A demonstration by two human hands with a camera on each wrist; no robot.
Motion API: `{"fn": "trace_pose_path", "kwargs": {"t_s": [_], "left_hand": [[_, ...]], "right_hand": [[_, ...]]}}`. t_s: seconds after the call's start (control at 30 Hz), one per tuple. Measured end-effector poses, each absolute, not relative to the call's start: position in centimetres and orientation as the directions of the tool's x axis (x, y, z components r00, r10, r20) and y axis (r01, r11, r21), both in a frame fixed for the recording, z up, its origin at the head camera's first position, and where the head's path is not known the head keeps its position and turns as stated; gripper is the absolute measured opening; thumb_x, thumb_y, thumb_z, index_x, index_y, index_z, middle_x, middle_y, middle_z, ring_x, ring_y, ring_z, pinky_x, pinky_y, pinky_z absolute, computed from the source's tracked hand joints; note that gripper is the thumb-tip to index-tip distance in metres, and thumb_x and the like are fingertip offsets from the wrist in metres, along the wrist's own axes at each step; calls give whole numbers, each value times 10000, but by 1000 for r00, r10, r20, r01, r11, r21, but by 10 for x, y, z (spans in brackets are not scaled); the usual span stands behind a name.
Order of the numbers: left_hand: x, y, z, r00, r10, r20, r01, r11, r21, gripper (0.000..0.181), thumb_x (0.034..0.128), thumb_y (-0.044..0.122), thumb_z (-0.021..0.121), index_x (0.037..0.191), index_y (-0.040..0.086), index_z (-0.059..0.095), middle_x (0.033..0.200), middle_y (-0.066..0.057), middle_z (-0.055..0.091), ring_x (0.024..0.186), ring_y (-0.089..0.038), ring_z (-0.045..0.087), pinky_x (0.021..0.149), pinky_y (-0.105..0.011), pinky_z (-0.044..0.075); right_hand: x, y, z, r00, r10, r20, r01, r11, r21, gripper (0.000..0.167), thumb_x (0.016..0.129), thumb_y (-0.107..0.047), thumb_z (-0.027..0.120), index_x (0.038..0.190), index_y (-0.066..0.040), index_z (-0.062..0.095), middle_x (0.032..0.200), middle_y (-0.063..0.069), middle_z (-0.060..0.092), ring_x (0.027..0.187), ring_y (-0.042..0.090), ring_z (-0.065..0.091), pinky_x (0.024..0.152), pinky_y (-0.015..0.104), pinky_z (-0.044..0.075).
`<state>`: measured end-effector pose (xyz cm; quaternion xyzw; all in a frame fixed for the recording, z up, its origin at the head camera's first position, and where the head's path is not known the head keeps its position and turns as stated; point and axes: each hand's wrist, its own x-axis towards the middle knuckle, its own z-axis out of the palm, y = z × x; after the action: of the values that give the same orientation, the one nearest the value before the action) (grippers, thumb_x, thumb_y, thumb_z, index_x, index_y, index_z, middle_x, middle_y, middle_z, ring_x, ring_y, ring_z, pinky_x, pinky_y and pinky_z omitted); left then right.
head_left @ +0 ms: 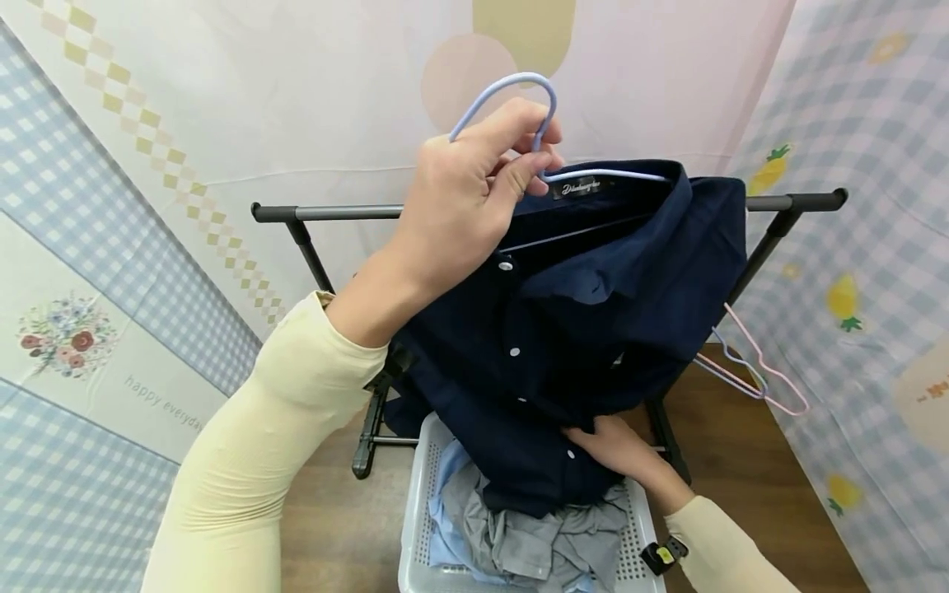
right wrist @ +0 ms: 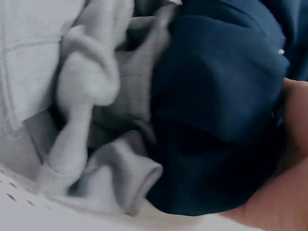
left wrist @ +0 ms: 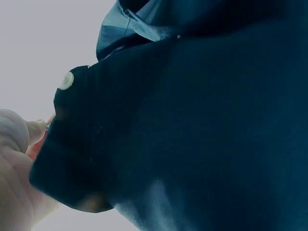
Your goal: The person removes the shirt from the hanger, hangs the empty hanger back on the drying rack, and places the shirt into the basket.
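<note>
A navy button-up shirt (head_left: 593, 329) with white buttons hangs on a light-blue hanger (head_left: 515, 78). My left hand (head_left: 467, 193) pinches that hanger just below its hook, beside the shirt's collar. In the left wrist view, dark shirt cloth (left wrist: 183, 125) fills most of the picture, with part of the left hand (left wrist: 19, 163) at the left edge. Low on the shirt, above the basket, my right hand (head_left: 615, 449) grips the cloth near the front placket; some fingers are hidden by fabric. Up close in the right wrist view, bunched navy cloth (right wrist: 211, 110) lies against the right hand (right wrist: 279, 192).
Behind the shirt runs a metal clothes rail (head_left: 348, 212) on black legs. A white perforated basket (head_left: 415, 527) below holds grey clothes (head_left: 526, 543) and light-blue cloth (head_left: 451, 527). Pink and blue hangers (head_left: 771, 387) hang at the right. Patterned curtains (head_left: 838, 206) surround the rack.
</note>
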<state>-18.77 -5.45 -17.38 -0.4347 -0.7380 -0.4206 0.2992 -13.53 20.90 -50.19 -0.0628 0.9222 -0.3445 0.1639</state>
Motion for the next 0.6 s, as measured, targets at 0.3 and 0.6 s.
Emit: {"fn": "trace_pose_path", "kwargs": {"t_s": [0.3, 0.6], "left_hand": [[-192, -53, -166, -437, 396, 808, 897, 255, 360, 169, 1050, 71, 578, 1157, -33, 658, 1046, -112, 731, 871, -109, 728, 850, -196, 577], [-182, -62, -159, -412, 393, 822, 911, 197, 363, 192, 1042, 77, 589, 1163, -57, 654, 1029, -126, 745, 840, -123, 740, 801, -230, 602]], "right_hand": [[-112, 216, -459, -913, -295, -283, -95, 826, -556, 941, 1026, -647, 470, 1621, 29, 200, 1584, 315, 384, 1374, 471, 505, 1062, 612, 455], [-99, 231, -400, -937, -345, -65, -247, 780, -576, 497, 1064, -425, 564, 1388, -51, 591, 1230, 71, 725, 1062, 213, 716, 830, 377, 589]]}}
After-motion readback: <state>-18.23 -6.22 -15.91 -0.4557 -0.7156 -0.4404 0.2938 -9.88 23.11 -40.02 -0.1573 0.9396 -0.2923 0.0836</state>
